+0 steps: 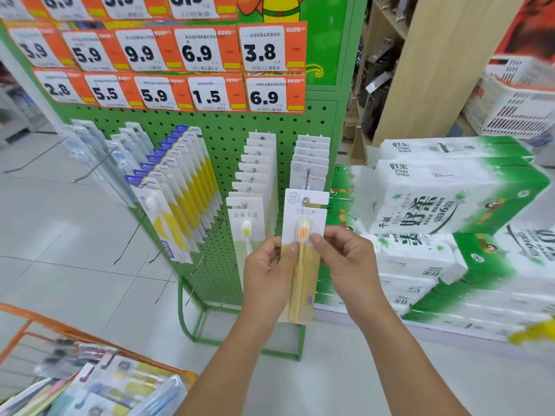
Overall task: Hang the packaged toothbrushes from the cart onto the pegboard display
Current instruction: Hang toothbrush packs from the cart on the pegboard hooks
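A packaged toothbrush (303, 223) with an orange head and a yellow handle hangs at the tip of the rightmost peg (306, 201) on the green pegboard (223, 136), its card hole on the peg end. My left hand (268, 273) pinches the card's left edge, thumb on the front. My right hand (345, 261) pinches its right edge. Several similar white cards (310, 157) hang behind it on the same peg. The orange cart (99, 382) at the bottom left holds more packaged toothbrushes.
Left of the held card hang rows of green-brush cards (249, 211), yellow-and-blue packs (177, 187) and clear packs (99, 157). Bare pegs (129, 235) stick out lower on the board. Stacked tissue packs (450, 205) stand close on the right. Price tags (210, 94) run above.
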Available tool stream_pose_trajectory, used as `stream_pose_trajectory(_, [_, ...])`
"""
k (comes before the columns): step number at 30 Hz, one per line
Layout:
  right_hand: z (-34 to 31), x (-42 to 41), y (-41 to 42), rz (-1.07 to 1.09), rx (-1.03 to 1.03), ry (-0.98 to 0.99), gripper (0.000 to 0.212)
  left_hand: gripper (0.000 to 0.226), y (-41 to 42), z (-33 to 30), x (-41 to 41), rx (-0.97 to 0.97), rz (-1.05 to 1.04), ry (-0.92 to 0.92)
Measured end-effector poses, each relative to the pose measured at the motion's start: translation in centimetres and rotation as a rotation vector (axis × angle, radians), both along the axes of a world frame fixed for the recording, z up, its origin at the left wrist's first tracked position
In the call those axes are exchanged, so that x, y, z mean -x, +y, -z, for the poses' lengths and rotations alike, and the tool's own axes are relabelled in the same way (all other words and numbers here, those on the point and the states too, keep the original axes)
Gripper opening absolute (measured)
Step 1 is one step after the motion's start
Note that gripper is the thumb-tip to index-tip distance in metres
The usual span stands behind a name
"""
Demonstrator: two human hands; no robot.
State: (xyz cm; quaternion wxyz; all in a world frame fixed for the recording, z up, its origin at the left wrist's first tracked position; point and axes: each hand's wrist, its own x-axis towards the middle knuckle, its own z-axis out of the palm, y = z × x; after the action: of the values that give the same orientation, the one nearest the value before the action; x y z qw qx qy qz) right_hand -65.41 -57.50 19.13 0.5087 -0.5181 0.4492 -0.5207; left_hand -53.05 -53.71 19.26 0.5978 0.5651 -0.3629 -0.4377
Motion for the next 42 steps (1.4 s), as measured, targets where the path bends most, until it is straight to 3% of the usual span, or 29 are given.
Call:
stream_pose_trajectory(5, [1.0, 0.0, -1.7, 0.016, 0.002, 0.035, 0.025, 0.01, -0.4, 0.4, 0.5, 0.013, -0.021, -0.087])
stream_pose_trajectory(9, [0.8, -0.1, -3.5, 0.047, 0.026, 0.077, 0.008, 0.036, 0.2, 0.8, 0.7, 0.065, -0.005, -0.328])
stream_pose_trajectory(11, [0.5, -0.2, -4.5, 0.076, 0.047, 0.107, 0.009, 0.043, 0.4, 0.9, 0.6, 0.068, 0.002, -0.394])
stream_pose_trajectory(20, [1.3, 0.2, -8.1, 0.145, 0.243, 0.37, 0.012, 0.025, -0.3, -0.3, -0.8, 0.086, 0.034, -0.315])
stream_pose_trajectory(24, [1.6, 0.1, -7.9, 0.137, 0.234, 0.388, 0.009, 0.02, -0.6, -0.4, -0.6, 0.091, 0.017, -0.296])
stream_pose_trajectory(30, [3.6, -0.1, -2.4, 0.211, 0.059, 0.296, 0.008, 0.015, 1.9, 0.0, -0.8, 0.136, -0.055, -0.232])
stream_pose_trajectory(32, [4.4, -1.8, 1.0, 0.069, 0.075, 0.331, 0.014, 0.013, 3.5, 0.7, -1.9, 0.15, -0.192, -0.226])
stream_pose_trajectory(36, [5.6, -7.2, 7.0, -0.511, 0.134, 0.404, 0.016, 0.008, 8.2, 3.3, -6.3, 0.069, -0.512, -0.227])
stream_pose_trajectory(40, [9.0, -14.1, 10.8, -0.958, 0.11, 0.593, 0.003, 0.013, 16.8, 8.1, -12.6, -0.176, -0.671, -0.355])
stream_pose_trajectory(42, [11.9, -17.3, 12.7, -1.083, 0.111, 0.735, 0.018, 0.011, 22.0, 11.2, -15.8, -0.319, -0.752, -0.444])
